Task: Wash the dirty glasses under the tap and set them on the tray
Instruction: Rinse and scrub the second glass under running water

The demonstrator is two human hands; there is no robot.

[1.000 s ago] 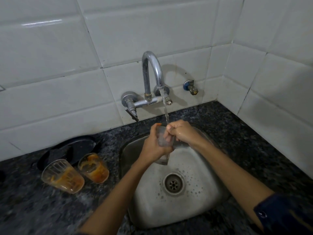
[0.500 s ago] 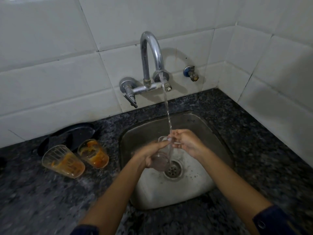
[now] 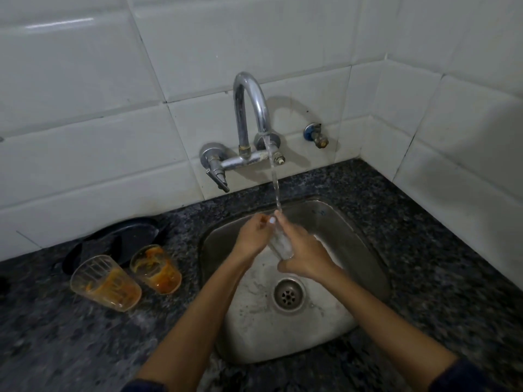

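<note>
Since half a second earlier, the clear glass had been tilted with its mouth toward the tap's stream, and the right hand had been shifted from its rim down around its body. Farthest left on the dark speckled counter, the black tray was seen against the tiled wall. Just in front of it, two dirty glasses smeared with orange were set side by side: the nearer dirty glass and the farther dirty glass. Over the steel sink, the left hand was held with fingers curled at the glass's mouth, though how far they closed on the rim could not be told. Water from the tap was seen running onto the glass, which was gripped by the right hand's curled fingers above the drain.
</note>
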